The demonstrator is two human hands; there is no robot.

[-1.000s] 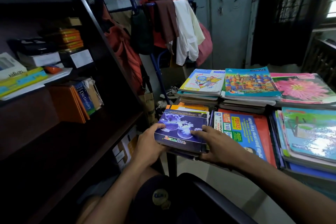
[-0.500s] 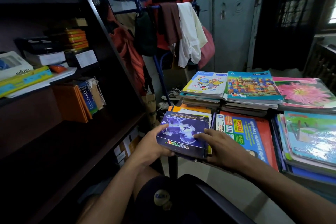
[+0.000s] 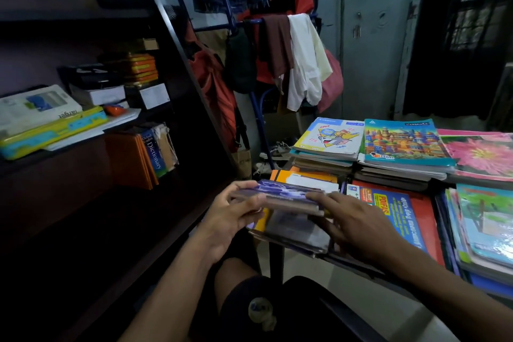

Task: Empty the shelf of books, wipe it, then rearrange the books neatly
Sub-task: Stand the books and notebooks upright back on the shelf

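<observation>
Clothes [image 3: 280, 44] hang on a blue rack [image 3: 258, 116] beside a grey cupboard [image 3: 372, 64].

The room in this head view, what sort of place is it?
Probably a bedroom or study at home: a clothes rack hung with garments, a bookshelf, and a steel cupboard.

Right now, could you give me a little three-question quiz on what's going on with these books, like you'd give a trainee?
1. True or false: the left hand grips the purple book.
2. Which book stands upright on the shelf: A) Dictionary B) flower notebook?
3. Fill in: the right hand rests on the purple book's ___ end.

Key: 1 true; 2 A; 3 right.
</observation>
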